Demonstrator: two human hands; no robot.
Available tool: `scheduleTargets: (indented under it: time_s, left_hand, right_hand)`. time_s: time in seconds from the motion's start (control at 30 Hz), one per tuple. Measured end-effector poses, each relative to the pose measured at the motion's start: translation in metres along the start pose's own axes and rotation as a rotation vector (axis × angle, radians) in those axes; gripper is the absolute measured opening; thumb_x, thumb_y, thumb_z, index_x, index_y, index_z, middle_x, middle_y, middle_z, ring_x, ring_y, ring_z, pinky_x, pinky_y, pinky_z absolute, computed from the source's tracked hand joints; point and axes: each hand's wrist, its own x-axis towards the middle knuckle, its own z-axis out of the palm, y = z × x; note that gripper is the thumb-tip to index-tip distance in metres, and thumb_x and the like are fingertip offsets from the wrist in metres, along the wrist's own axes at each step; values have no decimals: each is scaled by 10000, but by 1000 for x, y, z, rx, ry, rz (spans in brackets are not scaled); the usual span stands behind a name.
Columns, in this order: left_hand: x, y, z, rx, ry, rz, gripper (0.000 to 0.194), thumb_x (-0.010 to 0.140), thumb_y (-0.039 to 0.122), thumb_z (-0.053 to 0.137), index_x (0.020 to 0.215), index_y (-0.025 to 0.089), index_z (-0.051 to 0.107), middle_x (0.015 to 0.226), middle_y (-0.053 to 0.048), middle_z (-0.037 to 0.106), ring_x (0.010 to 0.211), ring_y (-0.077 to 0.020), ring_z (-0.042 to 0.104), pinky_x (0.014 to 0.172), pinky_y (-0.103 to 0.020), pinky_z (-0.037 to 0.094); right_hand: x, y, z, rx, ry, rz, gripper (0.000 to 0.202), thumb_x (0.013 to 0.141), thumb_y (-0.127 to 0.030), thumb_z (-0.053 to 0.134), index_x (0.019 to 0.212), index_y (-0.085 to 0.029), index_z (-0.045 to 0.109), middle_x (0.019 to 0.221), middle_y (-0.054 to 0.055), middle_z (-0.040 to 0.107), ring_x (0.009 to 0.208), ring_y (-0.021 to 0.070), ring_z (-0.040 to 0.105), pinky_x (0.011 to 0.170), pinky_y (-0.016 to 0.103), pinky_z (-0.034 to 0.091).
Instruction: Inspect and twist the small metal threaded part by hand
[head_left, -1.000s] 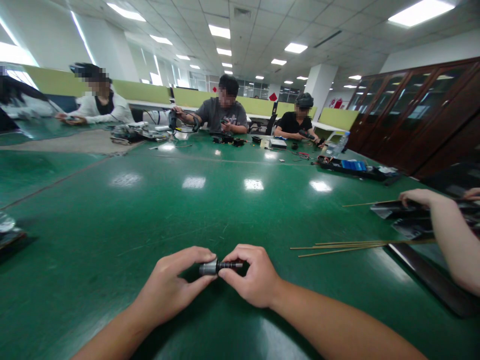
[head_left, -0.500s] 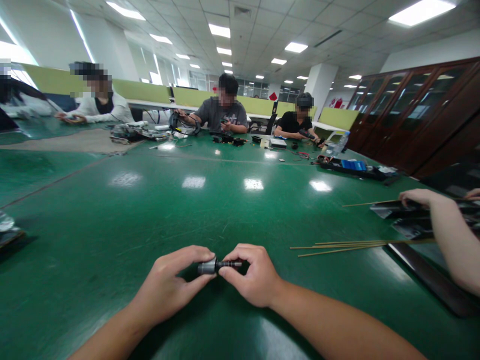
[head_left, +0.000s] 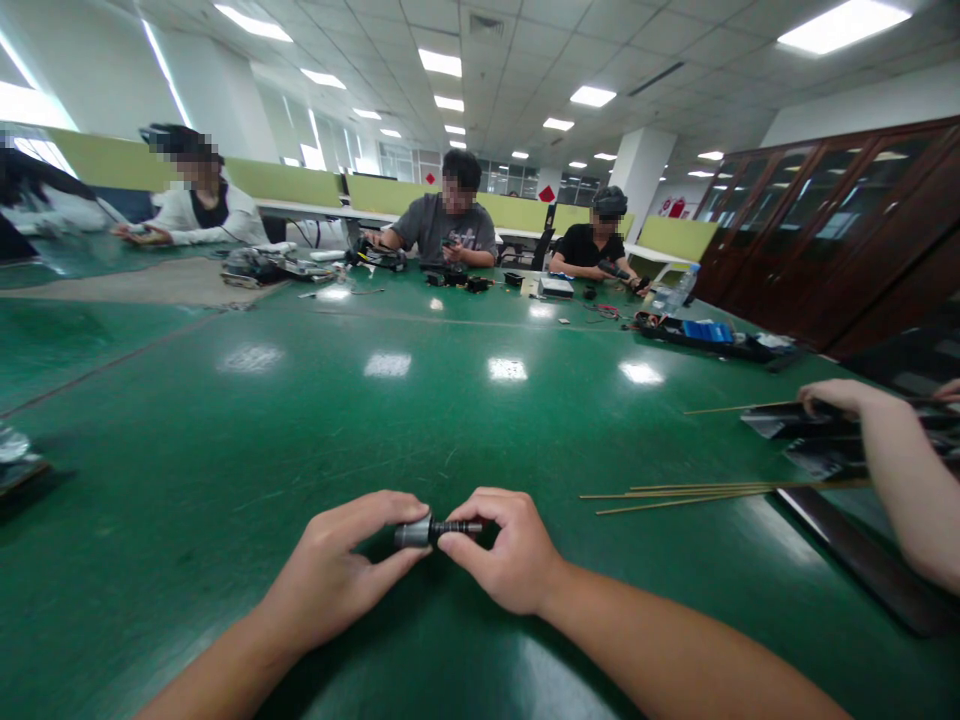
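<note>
My left hand (head_left: 352, 565) pinches a small grey metal cylinder (head_left: 414, 533) between thumb and forefinger. A thin dark shaft with ridges (head_left: 456, 527) extends from the cylinder's right end, and my right hand (head_left: 510, 550) grips it between thumb and fingertips. Cylinder and shaft lie in one line, held level just above the green table (head_left: 420, 430). Whether they are one piece or two fitted together I cannot tell. Part of the shaft is hidden by my right fingers.
Thin brass-coloured rods (head_left: 675, 493) and a dark flat panel (head_left: 862, 550) lie at right, near a co-worker's arm (head_left: 911, 480). A black tray with blue parts (head_left: 705, 332) sits farther back. Across the table, several people work among electronic parts. A silvery object (head_left: 19, 460) is at left.
My hands and the part they hold look almost unmoved. Across the table, the person in the grey shirt has lowered a dark cabled object to the tabletop.
</note>
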Motion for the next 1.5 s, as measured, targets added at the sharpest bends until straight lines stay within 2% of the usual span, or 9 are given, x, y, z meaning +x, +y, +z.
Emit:
scheduleTargets:
  time_s: [0.77,1.0,1.5]
  left_hand:
    - [0,-1,-1,13,-10,25,314,821,211,748,1119,240,653,1071,-24,723,990,-153,698,893,-246,574]
    - [-1,-3,-3,34,16,25,331,808,216,762,1120,242,654,1067,-18,726,979,-148,702,898,-237,572]
    - [0,-3,-5,24,27,13,296,812,233,754,1097,221,677,1058,-55,733,959,-191,714,870,-291,599]
  right_hand:
    - [0,0,-1,11,3,15,87,838,-257,704,812,-179,729,705,0,646,653,131,591,636,253,418]
    - [0,0,-1,30,-4,70,103,834,-255,707,779,-169,720,676,-6,625,635,126,561,614,243,403]
    - [0,-1,-2,38,20,70,96,831,-259,701,792,-176,731,684,2,636,649,135,571,614,246,419]
